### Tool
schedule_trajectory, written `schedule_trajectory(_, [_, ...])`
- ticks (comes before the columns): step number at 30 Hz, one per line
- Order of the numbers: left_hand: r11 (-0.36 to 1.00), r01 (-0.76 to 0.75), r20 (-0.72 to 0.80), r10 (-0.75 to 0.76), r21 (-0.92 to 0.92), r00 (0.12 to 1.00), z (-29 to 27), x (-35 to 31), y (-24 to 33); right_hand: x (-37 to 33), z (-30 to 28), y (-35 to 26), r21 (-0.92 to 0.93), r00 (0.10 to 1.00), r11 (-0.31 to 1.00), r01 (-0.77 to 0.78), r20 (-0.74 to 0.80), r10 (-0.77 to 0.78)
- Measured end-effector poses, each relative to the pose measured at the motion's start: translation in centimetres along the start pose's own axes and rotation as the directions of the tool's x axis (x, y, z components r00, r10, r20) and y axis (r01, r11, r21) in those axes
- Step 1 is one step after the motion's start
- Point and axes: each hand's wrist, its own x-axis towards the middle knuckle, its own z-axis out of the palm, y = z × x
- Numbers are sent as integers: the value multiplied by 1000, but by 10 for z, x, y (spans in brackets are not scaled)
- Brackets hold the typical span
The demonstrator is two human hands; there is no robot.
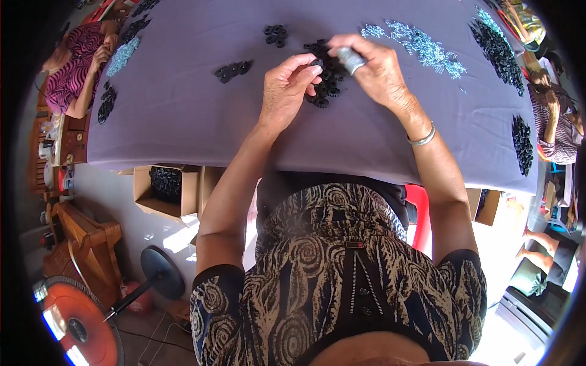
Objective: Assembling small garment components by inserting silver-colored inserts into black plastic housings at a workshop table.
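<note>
My left hand (288, 85) is closed in a pinch, thumb against forefinger, on a small black part (316, 63). Just right of it, my right hand (375, 70) hovers over the table with its fingertips smeared by motion; whether they hold anything cannot be made out. A silvery-grey wrap (351, 59) covers one of its fingers. Beneath and between both hands lies a heap of black ring-shaped parts (321, 100). Two smaller groups of black parts, one farther off (276, 35) and one to the left (233, 71), rest on the purple-grey tablecloth (183, 110).
Small pale-blue clear pieces (427, 50) are spread beyond my right hand. Black piles (522, 146) line the table's right side. Other people sit at the left (79, 67) and right. Below the edge stand an open carton of black parts (165, 186) and an orange fan (79, 326).
</note>
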Motion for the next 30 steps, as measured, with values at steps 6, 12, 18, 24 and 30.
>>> schedule_trajectory(6, [999, -23, -42, 22, -30, 999, -5, 3, 5, 9, -20, 40, -70, 962, 977, -201, -200, 184])
schedule_trajectory(12, [998, -15, -76, 10, -61, 997, -6, 3, 4, 13, -13, 48, -417, 999, 908, 27, -16, -37])
schedule_trajectory(18, [999, -7, -52, 4, -51, 999, -6, 4, 2, 13, 2, 53, -668, 968, 701, 250, 187, -167])
schedule_trajectory(24, [1000, 0, -42, -2, -31, 999, -6, 3, 0, 13, 4, 56, -660, 959, 695, 284, 185, -216])
schedule_trajectory(30, [1000, 8, -37, -9, -29, 999, -6, 3, 0, 9, -3, 40, -227, 1000, 973, -27, -16, 24])
